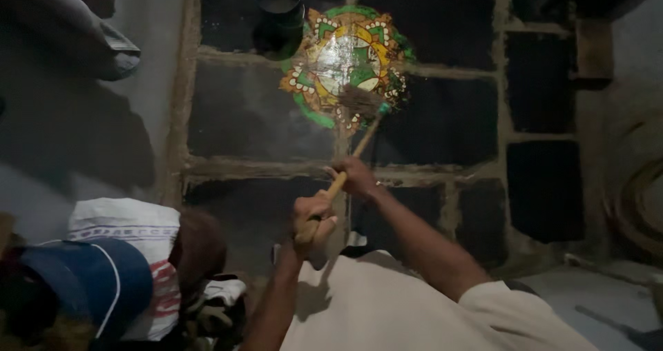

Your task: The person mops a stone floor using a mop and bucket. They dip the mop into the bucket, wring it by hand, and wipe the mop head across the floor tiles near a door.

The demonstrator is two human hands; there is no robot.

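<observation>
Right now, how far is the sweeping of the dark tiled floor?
Done: I cannot tell which tiles are already swept; the picture is too dim. In hand: the left hand and the right hand both grip the broom handle, with the broom head on the round painted pattern. Left: a dark bucket stands beside that pattern.

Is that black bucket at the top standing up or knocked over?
Standing up. The black bucket shows its round open mouth to the camera looking down, resting on the dark floor tiles beside the colourful round floor design.
</observation>
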